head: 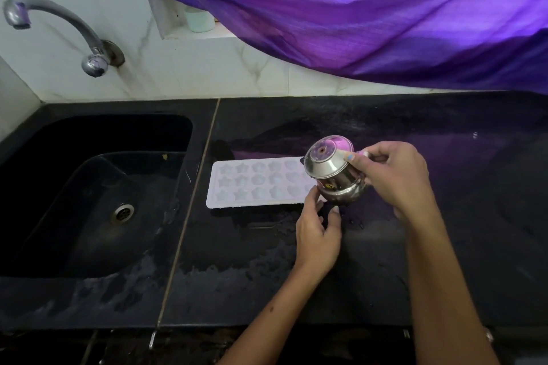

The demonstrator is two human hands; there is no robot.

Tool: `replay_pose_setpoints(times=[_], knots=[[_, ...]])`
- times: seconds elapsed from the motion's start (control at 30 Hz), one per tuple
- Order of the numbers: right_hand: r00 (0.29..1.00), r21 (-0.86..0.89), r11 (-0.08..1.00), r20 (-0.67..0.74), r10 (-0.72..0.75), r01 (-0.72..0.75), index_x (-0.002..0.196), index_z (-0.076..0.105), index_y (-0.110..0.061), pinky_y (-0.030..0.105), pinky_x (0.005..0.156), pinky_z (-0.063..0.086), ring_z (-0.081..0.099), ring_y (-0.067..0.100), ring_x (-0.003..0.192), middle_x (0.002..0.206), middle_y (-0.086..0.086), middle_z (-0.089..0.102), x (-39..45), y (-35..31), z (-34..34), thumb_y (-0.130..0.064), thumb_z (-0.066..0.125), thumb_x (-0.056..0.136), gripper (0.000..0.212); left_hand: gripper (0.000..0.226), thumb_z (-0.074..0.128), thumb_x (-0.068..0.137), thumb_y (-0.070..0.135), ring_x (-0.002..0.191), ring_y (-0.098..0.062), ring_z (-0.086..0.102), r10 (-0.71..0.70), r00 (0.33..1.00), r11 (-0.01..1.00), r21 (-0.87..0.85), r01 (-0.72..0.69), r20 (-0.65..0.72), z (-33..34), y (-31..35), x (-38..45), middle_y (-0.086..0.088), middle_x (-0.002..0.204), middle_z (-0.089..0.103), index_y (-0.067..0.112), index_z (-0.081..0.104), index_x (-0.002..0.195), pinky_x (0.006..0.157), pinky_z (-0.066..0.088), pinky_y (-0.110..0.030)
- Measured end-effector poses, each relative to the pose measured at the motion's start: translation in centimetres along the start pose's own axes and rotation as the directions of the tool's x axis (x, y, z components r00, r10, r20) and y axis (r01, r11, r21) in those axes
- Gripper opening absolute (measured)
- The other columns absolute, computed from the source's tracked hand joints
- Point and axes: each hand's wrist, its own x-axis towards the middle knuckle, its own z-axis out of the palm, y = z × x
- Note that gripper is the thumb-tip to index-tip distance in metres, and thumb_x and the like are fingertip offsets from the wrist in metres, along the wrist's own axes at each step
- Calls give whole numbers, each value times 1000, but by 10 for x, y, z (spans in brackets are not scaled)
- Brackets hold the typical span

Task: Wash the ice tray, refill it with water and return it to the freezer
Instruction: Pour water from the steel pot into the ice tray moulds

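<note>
A pale lilac ice tray (255, 184) with star and heart moulds lies flat on the wet black counter (444, 187), right of the sink. My right hand (394, 178) grips a small steel pot (332, 172), tilted over the tray's right end with its mouth facing left toward me. My left hand (318, 228) sits at the tray's near right corner, fingers loosely curled, fingertips touching the tray edge under the pot. The tray's right end is hidden behind the pot.
A black sink (98, 195) with a metal drain lies to the left, under a curved steel tap (59, 27) on the tiled wall. A purple curtain (370, 15) hangs over the counter's back. A pale cup (199, 19) stands on the ledge.
</note>
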Motion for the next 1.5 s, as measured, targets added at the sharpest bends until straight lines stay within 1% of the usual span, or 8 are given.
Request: replay_pose_setpoints(times=[0.1,0.27,0.5,0.63,0.87,1.1,1.33,1.5], knots=[[1000,-15,1000,4,-15,15,72,69,-19,47,78,56,67,20,75,71,-4,70,-2,-3,2,-37,76,78,20,48,52,93,14,116,9,48,0,1000,1000,-11,0,-4,-1,1,0,30,117,53,27,40,138,100,42,-24],[999,-81,996,9,-41,42,71,66,-15,43,75,54,65,21,76,71,-3,68,-4,-7,7,-36,76,77,24,49,52,93,14,110,17,48,-5,1000,1000,-9,4,-8,-2,1,1,26,118,56,24,40,139,100,44,-26],[996,-169,982,49,-80,88,74,64,-21,33,72,49,63,15,81,78,-10,66,-7,-12,15,-39,74,79,21,49,52,93,13,117,4,52,-43,998,999,-25,42,-40,-3,0,0,12,125,60,21,40,140,102,44,-30],[994,-203,973,49,-103,110,74,64,-23,36,74,51,63,17,82,81,-8,67,-7,-14,21,-39,73,80,20,48,52,92,14,119,-4,54,-58,997,998,-24,57,-55,-4,0,1,8,125,61,19,41,138,101,45,-30],[993,-227,967,50,-107,116,77,64,-24,33,71,47,62,18,83,84,-6,67,-9,-18,23,-39,73,81,19,48,52,94,12,121,-3,52,-69,996,997,-28,68,-54,-7,3,1,6,126,60,18,40,139,99,42,-20],[993,-233,965,39,-112,118,76,63,-24,32,68,44,62,19,81,82,-5,67,-12,-19,25,-40,73,81,19,49,52,93,13,122,-5,52,-85,995,996,-25,83,-57,-7,0,0,3,127,61,17,40,140,98,41,-19],[993,-256,959,24,-119,121,78,63,-25,33,68,46,63,21,83,84,-4,68,-14,-19,26,-40,72,82,18,50,53,94,12,121,-2,50,-80,996,997,-19,79,-45,-7,2,-3,14,123,55,18,38,142,87,36,-3],[993,-252,960,20,-120,121,78,63,-24,29,66,39,62,21,83,83,-4,67,-16,-21,26,-40,72,82,18,51,53,94,12,115,4,48,-74,996,997,-37,72,-40,-8,3,-4,22,116,50,18,37,142,89,36,-6]])
